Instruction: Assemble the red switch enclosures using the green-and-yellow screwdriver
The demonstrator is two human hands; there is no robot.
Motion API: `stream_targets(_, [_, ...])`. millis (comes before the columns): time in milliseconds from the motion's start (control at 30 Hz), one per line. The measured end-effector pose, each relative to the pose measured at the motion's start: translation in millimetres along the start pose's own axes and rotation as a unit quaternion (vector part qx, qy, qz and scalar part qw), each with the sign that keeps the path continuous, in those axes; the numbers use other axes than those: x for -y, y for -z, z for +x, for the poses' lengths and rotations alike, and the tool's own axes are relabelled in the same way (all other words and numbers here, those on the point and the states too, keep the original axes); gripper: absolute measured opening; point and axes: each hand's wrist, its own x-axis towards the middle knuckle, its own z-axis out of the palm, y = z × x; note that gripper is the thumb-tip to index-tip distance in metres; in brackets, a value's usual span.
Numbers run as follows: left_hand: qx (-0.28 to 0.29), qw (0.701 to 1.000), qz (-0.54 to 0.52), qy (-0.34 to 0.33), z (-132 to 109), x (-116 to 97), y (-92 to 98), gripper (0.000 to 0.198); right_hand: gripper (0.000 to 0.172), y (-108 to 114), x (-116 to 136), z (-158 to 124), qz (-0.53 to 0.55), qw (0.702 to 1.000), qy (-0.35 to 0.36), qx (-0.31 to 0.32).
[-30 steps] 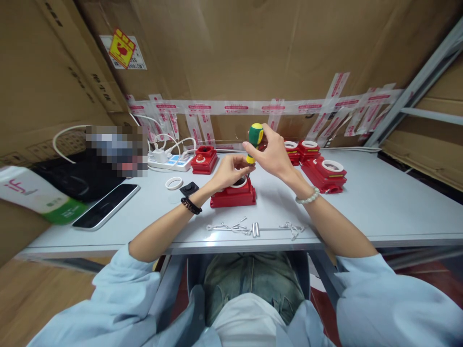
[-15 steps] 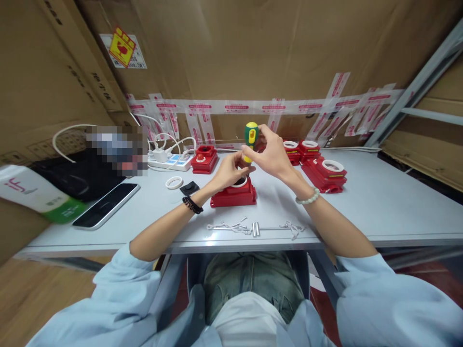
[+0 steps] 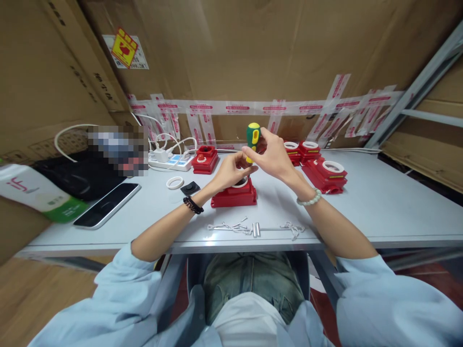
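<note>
My right hand (image 3: 277,153) is closed around the green and yellow handle of a screwdriver (image 3: 253,135), which stands nearly upright. Its shank points down toward a red box-shaped housing (image 3: 235,198) with a white ring (image 3: 243,182) on top. My left hand (image 3: 233,171) is closed just above the housing, thumb and fingers pinched about the lower part of the screwdriver. The screwdriver's tip and whatever it meets are hidden by the left fingers. Nearer me on the table lie several small screws (image 3: 238,225), thin metal rods and two short silver cylinders (image 3: 256,230).
More red housings with white rings (image 3: 327,177) stand at the right, and a red one (image 3: 204,160) is behind left. A loose white ring (image 3: 175,182), black square part (image 3: 190,188), phone (image 3: 107,206), tube (image 3: 39,193) and power strip (image 3: 173,163) occupy the left. Cardboard (image 3: 231,58) walls the back.
The screwdriver handle has tilted and shifted very slightly to the right, with my right hand around it. Both hands otherwise keep their places at the red housing.
</note>
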Motion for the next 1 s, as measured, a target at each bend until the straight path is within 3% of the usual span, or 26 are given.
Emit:
stream_targets(233, [0.053,0.992,0.114,0.032,0.5,-5.3,3.5,0.029,0.026,0.3,-3.2,1.0,0.006,1.0,-0.014,-0.007])
stream_targets(433, [0.101,0.978,0.178,0.034,4.6,-14.4,15.5,0.015,0.026,2.1,-4.3,1.9,0.003,1.0,-0.013,-0.02])
stream_targets(800, [0.119,0.972,0.198,0.051,6.3,-16.2,17.2,0.011,0.022,11.0,-4.2,5.6,0.047,0.997,-0.006,-0.062])
stream_targets(900, [0.123,0.974,0.188,0.029,7.6,-21.3,19.7,0.011,0.028,17.4,-5.1,8.6,0.052,0.996,-0.004,-0.074])
stream_targets(1000, [0.086,0.978,0.189,-0.012,2.3,-33.1,26.0,0.012,0.039,29.3,-6.8,12.1,0.059,0.991,0.01,-0.116])
